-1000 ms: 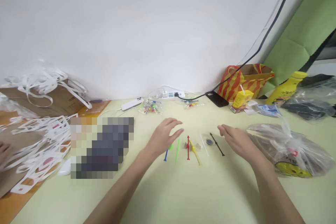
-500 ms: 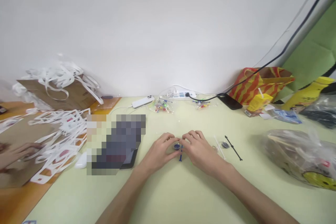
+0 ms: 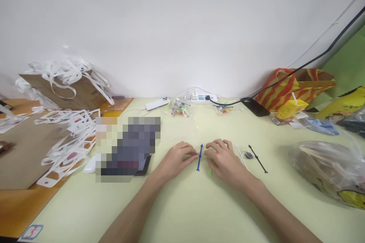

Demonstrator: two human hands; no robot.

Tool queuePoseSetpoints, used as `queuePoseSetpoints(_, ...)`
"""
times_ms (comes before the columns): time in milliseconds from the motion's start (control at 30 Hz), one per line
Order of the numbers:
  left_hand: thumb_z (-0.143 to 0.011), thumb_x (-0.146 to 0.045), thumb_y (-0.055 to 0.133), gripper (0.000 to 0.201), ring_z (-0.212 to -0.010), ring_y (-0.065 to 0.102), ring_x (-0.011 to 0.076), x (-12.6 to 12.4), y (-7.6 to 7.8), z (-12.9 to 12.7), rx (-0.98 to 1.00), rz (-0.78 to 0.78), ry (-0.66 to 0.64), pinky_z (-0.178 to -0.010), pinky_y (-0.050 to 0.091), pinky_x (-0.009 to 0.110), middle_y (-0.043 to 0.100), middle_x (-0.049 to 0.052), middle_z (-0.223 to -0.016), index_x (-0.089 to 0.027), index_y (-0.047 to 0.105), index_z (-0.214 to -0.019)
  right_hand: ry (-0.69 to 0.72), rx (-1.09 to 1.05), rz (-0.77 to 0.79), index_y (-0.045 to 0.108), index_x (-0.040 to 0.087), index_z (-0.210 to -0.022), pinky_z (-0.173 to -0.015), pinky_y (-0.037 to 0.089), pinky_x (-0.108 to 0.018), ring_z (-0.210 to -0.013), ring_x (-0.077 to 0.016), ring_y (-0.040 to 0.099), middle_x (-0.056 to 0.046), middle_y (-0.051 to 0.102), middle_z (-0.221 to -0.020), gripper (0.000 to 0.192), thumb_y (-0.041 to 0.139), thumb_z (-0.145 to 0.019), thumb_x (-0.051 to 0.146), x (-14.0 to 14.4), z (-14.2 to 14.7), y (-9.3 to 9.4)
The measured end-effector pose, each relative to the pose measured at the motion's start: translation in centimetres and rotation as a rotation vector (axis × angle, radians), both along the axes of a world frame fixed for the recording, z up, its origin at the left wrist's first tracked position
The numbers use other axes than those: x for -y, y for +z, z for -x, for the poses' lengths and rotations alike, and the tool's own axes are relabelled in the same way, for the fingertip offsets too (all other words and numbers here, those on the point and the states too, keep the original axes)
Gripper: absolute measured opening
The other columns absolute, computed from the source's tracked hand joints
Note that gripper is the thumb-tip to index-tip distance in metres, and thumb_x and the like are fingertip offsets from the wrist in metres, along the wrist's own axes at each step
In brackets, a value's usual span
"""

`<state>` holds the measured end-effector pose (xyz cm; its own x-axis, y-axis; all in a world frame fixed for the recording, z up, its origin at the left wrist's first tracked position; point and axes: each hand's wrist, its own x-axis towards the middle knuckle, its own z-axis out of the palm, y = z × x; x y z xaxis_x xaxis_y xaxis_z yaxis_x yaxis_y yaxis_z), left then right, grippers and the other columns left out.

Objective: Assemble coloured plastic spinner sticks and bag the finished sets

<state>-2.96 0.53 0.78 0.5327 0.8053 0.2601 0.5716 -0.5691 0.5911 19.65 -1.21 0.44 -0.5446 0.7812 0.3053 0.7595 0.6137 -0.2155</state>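
Note:
A slim blue stick with arrow-shaped ends [image 3: 200, 157] lies between my hands on the pale green table. My left hand [image 3: 178, 161] is at its left side, thumb and fingertips pinched together close to the stick's middle; whatever they hold is hidden. Curled over a bright green stick [image 3: 211, 172] is my right hand [image 3: 225, 161], with a gap between thumb and fingers. That hand covers most of the green stick. Right of it lie a white stick [image 3: 241, 155], a small grey disc [image 3: 249, 155] and a black arrow-ended stick [image 3: 257, 158].
A tablet [image 3: 144, 167], partly blurred out, lies left of my hands. Small plastic bags of coloured pieces [image 3: 179, 109] and a power strip [image 3: 201, 97] are along the wall. A clear plastic bag [image 3: 322, 171] sits at right. White straps [image 3: 71, 140] cover cardboard at left.
My hands have moved apart, baring the blue stick between them. The round disc that showed at my left fingers is out of sight. The other person's hand at left has drawn back.

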Motion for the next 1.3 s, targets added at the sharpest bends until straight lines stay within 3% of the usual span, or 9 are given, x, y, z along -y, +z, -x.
queuePoseSetpoints(100,-0.099,-0.036,0.052,0.023,-0.09,0.063,0.0184,-0.1,0.2,0.0,-0.013,0.041,0.028,-0.08,0.05,0.031,0.071,0.003,-0.093,-0.022,0.069,-0.093,-0.024,-0.029,-0.024,0.066,0.023,-0.102,-0.094,0.029,-0.042,-0.11,-0.0243,0.049,-0.007,0.064,-0.118,0.016,0.051,-0.098,0.018,0.3,0.9,-0.1)
queuePoseSetpoints(267,-0.098,-0.034,0.053,0.023,-0.091,0.062,0.0185,-0.4,0.0,0.0,0.016,0.062,0.08,-0.082,0.05,0.031,0.07,0.003,-0.09,-0.022,0.067,-0.086,-0.066,0.014,-0.058,0.067,0.023,-0.097,-0.093,0.026,-0.044,-0.111,-0.0258,0.047,-0.006,0.067,-0.116,0.021,0.054,-0.093,0.006,0.3,1.9,-0.7)
queuePoseSetpoints(500,-0.096,-0.037,0.054,0.023,-0.094,0.066,0.0192,-0.6,-0.4,0.1,0.167,0.099,0.159,-0.085,0.053,0.034,0.071,0.006,-0.101,-0.02,0.065,-0.085,-0.014,0.074,-0.033,0.066,0.024,-0.089,-0.096,0.022,-0.046,-0.103,-0.0232,0.05,-0.003,0.071,-0.093,0.025,0.063,-0.081,0.0,-0.2,1.9,-1.4)
queuePoseSetpoints(767,-0.095,-0.038,0.055,0.023,-0.086,0.066,0.0179,-0.6,-0.5,0.3,0.228,0.112,0.213,-0.076,0.054,0.03,0.071,0.004,-0.095,-0.019,0.064,-0.085,-0.017,-0.01,-0.075,0.068,0.023,-0.099,-0.099,0.022,-0.047,-0.104,-0.0237,0.051,-0.006,0.072,-0.1,0.026,0.049,-0.093,0.005,0.1,2.7,-0.6)
queuePoseSetpoints(900,-0.094,-0.038,0.058,0.018,-0.077,0.064,0.0149,-0.7,-0.7,0.4,0.21,0.102,0.245,-0.072,0.053,0.028,0.068,0.001,-0.088,-0.02,0.062,-0.093,-0.089,0.04,-0.069,0.067,0.021,-0.087,-0.093,0.024,-0.047,-0.1,-0.0247,0.051,-0.007,0.071,-0.096,0.018,0.053,-0.098,0.019,0.2,3.2,-0.4)
queuePoseSetpoints(1067,-0.093,-0.036,0.06,0.018,-0.076,0.065,0.013,-0.9,-0.8,0.5,0.226,0.074,0.239,-0.07,0.054,0.026,0.066,0.003,-0.1,-0.022,0.065,-0.103,-0.099,0.129,-0.016,0.062,0.019,-0.078,-0.084,0.026,-0.043,-0.094,-0.024,0.05,-0.006,0.068,-0.083,0.019,0.058,-0.088,0.004,0.1,4.1,-0.9)
queuePoseSetpoints(1300,-0.091,-0.034,0.065,0.018,-0.081,0.067,0.014,-1.1,-0.9,0.6,0.348,0.049,0.22,-0.077,0.06,0.029,0.064,0.005,-0.104,-0.021,0.068,-0.102,-0.076,0.094,-0.002,0.062,0.018,-0.085,-0.085,0.027,-0.043,-0.096,-0.0237,0.05,-0.006,0.069,-0.087,0.025,0.053,-0.081,-0.005,0.3,4.2,-0.7)
